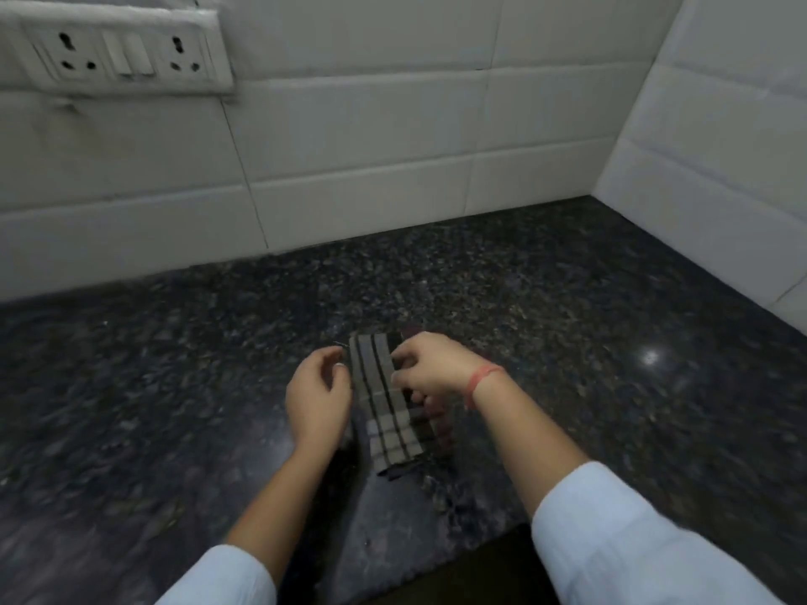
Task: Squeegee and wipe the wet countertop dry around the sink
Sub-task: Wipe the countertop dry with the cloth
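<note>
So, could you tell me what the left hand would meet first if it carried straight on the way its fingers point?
Probably the folded checked cloth: the left hand curls toward its near edge, almost touching, though depth is unclear.

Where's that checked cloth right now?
In the head view, the checked cloth lies folded on the dark countertop, low centre, between the left hand and right hand.

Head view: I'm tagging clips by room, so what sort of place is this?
Probably a home kitchen corner: dark speckled stone countertop, white tiled walls, a socket panel, and a checked cloth between both hands.
</note>
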